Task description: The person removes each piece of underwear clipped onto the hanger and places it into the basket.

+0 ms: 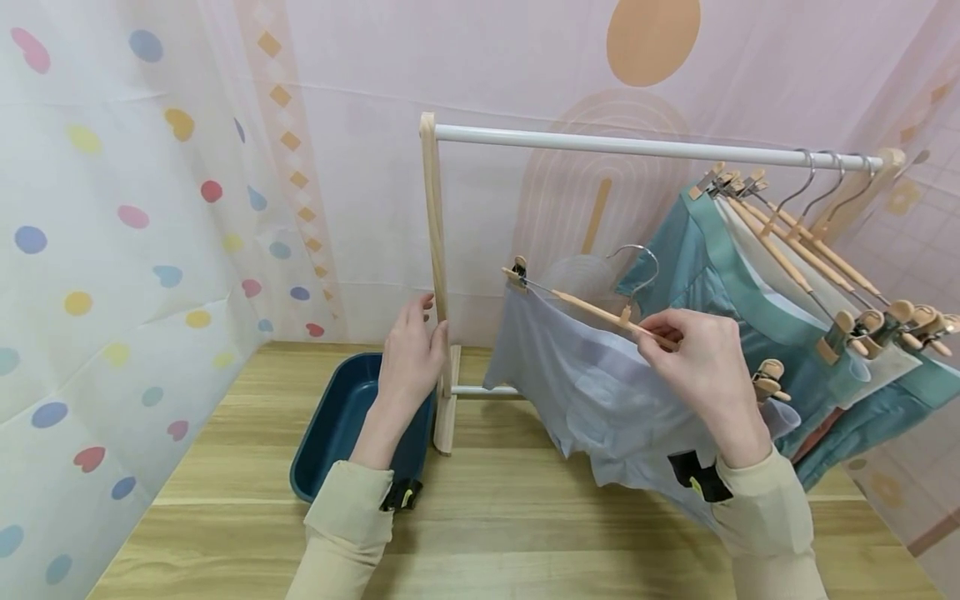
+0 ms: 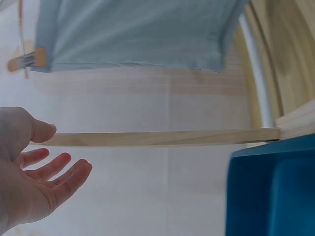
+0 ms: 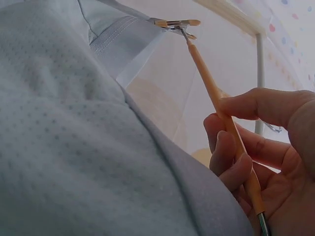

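Note:
My right hand grips the wooden bar of a clip hanger, with its metal hook pointing up below the rack's rail. Pale grey-blue underpants hang from the hanger's clips. In the right wrist view, thumb and fingers curl round the hanger bar, and one clip bites the waistband. My left hand is held beside the rack's left wooden post, above a dark blue basin. Its fingers are loosely spread with nothing in them, as the left wrist view shows the hand.
A white rail tops the wooden rack. At its right end, several hangers hold teal underpants and paler garments. The blue basin stands on the wood-grain table left of the post. Patterned curtains enclose the back and sides.

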{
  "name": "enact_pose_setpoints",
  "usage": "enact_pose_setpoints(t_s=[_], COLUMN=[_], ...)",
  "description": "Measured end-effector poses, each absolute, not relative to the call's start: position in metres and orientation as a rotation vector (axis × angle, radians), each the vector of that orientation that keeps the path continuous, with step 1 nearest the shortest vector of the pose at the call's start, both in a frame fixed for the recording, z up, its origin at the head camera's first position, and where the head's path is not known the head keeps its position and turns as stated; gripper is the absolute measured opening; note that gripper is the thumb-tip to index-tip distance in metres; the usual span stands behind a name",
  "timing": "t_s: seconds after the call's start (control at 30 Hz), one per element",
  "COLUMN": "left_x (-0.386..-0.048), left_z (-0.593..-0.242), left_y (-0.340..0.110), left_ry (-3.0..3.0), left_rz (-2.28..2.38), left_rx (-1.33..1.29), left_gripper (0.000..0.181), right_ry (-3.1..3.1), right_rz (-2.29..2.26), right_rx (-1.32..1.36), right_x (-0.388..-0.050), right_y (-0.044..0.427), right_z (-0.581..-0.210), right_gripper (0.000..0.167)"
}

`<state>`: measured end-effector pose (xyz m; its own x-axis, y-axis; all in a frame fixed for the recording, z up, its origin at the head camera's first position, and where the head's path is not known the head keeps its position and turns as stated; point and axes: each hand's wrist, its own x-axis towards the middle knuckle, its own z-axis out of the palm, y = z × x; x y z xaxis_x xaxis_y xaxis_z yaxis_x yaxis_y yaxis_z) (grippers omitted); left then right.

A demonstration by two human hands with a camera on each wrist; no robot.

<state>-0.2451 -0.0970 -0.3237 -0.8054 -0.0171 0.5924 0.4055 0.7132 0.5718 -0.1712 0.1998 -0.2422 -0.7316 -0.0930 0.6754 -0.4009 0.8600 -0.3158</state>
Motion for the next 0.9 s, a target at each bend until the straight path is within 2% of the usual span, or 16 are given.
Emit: enact_pose_setpoints(t_s=[0.33,0.67,0.9], left_x=[-0.223,-0.212,-0.208], left_z=[-0.298,-0.283,-0.276], left_y=[-0.089,-0.086,-0.083], left_ry=[-2.237,-2.232,-2.295], left_rz=[-0.885,-0.758,-0.666], left_rx=[-0.438,-0.663,-0.796], left_gripper=[0.035,0.043,0.050], right_ry=[-2.373,-2.380,-2.315], right_rz=[0.618,0.616,0.563], right_rx=[0.401,0.552,0.751], right_x=[-0.171,-0.171,-0.174], right_y=[0.198,0.198,0.197], right_z=[-0.248,-0.255,-0.263], right_gripper=[0.006,0.002,0.013])
